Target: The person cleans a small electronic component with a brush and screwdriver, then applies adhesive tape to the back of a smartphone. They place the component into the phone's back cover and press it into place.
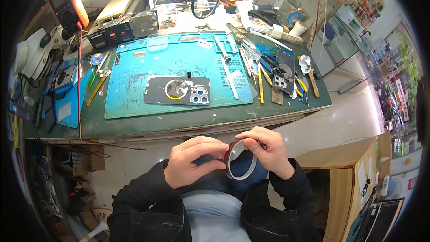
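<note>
Over my lap, just off the bench's front edge, I hold a roll of brown tape (229, 168) with a white core. My right hand (271, 151) grips its upper right rim between thumb and fingers. A thin dark thing pokes out by the right fingers, too small to name. My left hand (188, 159) has its thumb and fingertips closed at the roll's left edge; whether a tape end is pinched there is hidden. Beyond my hands, a dark phone back panel (154, 92) with a round opening and camera holes lies on the blue work mat (130, 74).
Screwdrivers, tweezers and another phone panel (280, 80) crowd the bench's right side. An orange multimeter (67, 6) and a black power supply box (109, 36) stand at the back left. A red cable (80, 85) hangs over the front edge. A wooden cabinet (342, 161) stands to my right.
</note>
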Demonstrator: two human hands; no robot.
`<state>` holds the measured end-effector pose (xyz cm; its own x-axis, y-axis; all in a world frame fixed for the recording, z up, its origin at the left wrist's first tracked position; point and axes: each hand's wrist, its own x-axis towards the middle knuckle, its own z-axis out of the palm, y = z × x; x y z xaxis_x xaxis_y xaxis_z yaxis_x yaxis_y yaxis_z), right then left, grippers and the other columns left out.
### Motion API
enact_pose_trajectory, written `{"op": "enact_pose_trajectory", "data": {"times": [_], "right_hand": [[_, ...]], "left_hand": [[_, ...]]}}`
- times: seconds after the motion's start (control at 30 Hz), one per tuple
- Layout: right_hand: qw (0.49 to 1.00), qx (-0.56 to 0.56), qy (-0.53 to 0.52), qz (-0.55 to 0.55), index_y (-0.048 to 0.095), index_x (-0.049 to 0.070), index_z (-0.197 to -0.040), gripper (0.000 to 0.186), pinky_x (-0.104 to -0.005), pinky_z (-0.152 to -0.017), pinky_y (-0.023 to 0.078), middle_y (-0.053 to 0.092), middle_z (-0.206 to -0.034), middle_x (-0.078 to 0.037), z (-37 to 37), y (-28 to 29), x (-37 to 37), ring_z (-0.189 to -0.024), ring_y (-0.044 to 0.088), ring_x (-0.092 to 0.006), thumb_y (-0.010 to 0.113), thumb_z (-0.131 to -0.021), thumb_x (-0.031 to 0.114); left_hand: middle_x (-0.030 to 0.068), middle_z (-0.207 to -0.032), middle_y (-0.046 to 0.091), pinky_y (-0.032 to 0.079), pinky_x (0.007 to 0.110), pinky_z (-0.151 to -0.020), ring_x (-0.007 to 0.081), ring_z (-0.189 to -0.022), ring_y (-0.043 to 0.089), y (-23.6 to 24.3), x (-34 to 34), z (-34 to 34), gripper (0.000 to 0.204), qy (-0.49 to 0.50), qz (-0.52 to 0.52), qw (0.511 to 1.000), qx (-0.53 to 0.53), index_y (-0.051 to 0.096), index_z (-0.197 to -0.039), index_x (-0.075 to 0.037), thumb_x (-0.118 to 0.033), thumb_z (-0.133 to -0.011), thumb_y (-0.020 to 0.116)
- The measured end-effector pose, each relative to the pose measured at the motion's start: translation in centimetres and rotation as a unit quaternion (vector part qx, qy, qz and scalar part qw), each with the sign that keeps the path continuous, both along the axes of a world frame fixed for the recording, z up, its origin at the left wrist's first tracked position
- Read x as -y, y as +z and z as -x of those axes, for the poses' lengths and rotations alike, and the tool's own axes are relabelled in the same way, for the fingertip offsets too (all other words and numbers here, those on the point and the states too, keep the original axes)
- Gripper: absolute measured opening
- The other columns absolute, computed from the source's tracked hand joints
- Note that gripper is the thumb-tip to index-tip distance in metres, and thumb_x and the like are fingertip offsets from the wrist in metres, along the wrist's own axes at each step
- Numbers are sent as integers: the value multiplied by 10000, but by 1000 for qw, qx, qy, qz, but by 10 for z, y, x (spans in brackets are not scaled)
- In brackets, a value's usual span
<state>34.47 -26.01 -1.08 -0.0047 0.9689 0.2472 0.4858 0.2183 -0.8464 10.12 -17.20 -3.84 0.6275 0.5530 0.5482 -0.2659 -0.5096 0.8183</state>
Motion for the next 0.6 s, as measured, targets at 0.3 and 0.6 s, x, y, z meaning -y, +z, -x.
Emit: {"op": "enact_pose_trajectory", "data": {"times": [0.3, 0.6], "right_hand": [[1000, -8, 8, 17, 768, 13, -1118, 173, -302, -628, 472, 683, -830, -92, 4, -4, -1, -684, 607, -173, 733, -991, 126], [999, -21, 8, 32, 761, 0, -1116, 172, -297, -660, 515, 738, -906, -112, 9, -7, -3, -733, 668, -174, 726, -991, 113]], "left_hand": [[131, -994, 803, 623, 325, -786, 247, -874, 777, 0, -4, 1, 299, 52, -29, 998, 8, 757, -1045, -12, -6, -782, 898], [119, -1007, 784, 633, 326, -747, 253, -879, 776, -2, 3, 1, 302, 97, -56, 994, 18, 723, -1086, -15, 29, -821, 862]]}}
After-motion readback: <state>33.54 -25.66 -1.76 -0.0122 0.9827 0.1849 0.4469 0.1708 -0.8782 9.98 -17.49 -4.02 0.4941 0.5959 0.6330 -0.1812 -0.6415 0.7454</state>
